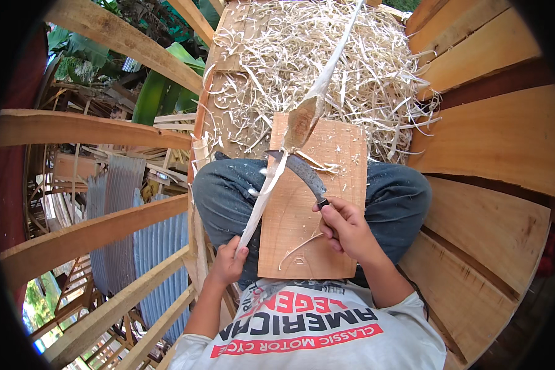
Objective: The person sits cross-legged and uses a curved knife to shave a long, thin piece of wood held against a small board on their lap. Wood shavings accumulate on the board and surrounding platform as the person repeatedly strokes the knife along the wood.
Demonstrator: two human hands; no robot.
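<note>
My left hand (228, 262) grips the near end of a long pale wooden strip (262, 200) that runs up and away over my lap to a wider, brownish part (302, 123). My right hand (345, 228) holds the handle of a curved dark-bladed knife (302, 172), whose blade lies across the strip. Under both lies a flat wooden board (296, 234) resting on my crossed legs in blue jeans (219, 191).
A thick heap of pale wood shavings (327, 55) covers the plank floor ahead of the board. Wide wooden planks (499, 135) lie to the right. On the left, wooden rails (86, 234) edge a raised platform, with corrugated metal sheets (135, 240) below.
</note>
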